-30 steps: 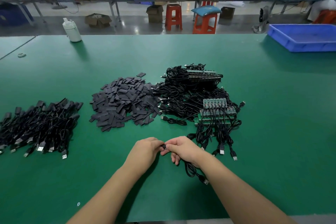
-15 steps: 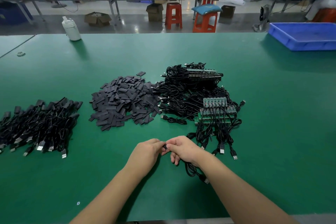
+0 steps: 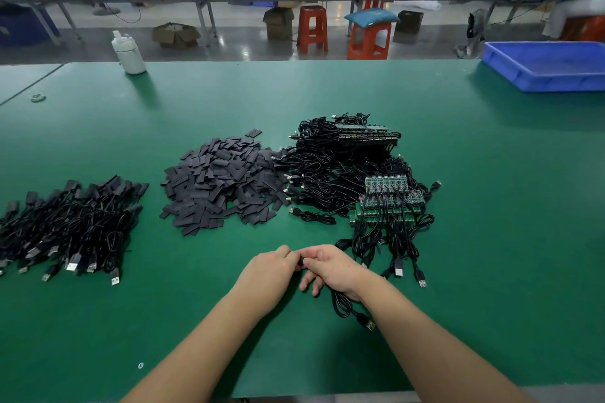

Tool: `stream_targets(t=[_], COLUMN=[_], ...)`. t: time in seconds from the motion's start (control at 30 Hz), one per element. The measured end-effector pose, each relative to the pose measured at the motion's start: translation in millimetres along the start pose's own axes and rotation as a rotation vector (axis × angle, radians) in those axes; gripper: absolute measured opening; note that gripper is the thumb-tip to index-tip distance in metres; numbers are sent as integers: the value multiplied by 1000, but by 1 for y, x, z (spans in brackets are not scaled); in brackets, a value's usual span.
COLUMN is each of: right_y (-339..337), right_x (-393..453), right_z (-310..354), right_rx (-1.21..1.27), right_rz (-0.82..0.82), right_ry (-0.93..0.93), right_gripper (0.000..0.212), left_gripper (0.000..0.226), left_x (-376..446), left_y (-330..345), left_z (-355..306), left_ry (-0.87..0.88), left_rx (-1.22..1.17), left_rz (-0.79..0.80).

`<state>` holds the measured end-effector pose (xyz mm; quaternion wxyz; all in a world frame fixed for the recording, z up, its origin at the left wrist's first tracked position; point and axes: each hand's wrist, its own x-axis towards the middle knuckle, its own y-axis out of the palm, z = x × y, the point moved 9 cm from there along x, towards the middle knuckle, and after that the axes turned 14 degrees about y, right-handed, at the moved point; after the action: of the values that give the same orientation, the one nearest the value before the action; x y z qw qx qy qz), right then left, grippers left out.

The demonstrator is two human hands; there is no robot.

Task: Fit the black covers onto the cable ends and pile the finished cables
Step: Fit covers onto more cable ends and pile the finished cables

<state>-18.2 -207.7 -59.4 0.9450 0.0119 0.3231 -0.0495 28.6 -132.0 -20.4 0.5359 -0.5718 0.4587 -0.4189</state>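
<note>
My left hand [image 3: 270, 268] and my right hand [image 3: 330, 267] meet near the table's front middle, fingertips together around a small black piece [image 3: 300, 261] that is mostly hidden. A black cable [image 3: 343, 307] trails from under my right hand and ends in a USB plug [image 3: 369, 324]. Loose black covers [image 3: 219, 183] lie heaped beyond my hands. To the right of them sits a tangle of black cables with green circuit boards [image 3: 389, 196]. The pile of covered cables [image 3: 68, 226] lies at the left.
A white bottle [image 3: 128, 52] stands at the far left of the green table [image 3: 491, 239]. A blue tray [image 3: 550, 65] sits at the far right corner. Stools, boxes and other benches stand beyond the table's far edge.
Both hands stay pressed together on the same spot; only the fingers shift slightly.
</note>
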Motion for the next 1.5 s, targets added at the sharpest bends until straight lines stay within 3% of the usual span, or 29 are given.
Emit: stream_targets(t=[0.17,0.3,0.43,0.5,1.07,1.37,1.5], right_y=[0,-4,-8,-8,-4,-3,1], right_x=[0,1,0,-1,-7,-7,-8], right_z=[2,1,1,1,3,3,4], right_rx=[7,106,178,191,89,45,31], right_rz=[-10,-41,-41,-34,-17,-26,-27], right_ry=[-6,-25,-36,-28,2,10,10], right_gripper=[31,22,16,17,25,25,25], left_gripper=[28,39,33,29,18,18,24], left_x=[3,-8,-19,-22,-12,-11,-14], left_y=[-3,-18,-6,-3,-2,0,-3], left_z=[-2,26,39,41,37,34,39], left_ry=[35,-179,-324,-350,-299,-296,-303], left_rx=[-25,-494,-923,-1011,-1204,-1161,-1003], left_rz=[-61,-379,-435,-455,-396,-392,-408])
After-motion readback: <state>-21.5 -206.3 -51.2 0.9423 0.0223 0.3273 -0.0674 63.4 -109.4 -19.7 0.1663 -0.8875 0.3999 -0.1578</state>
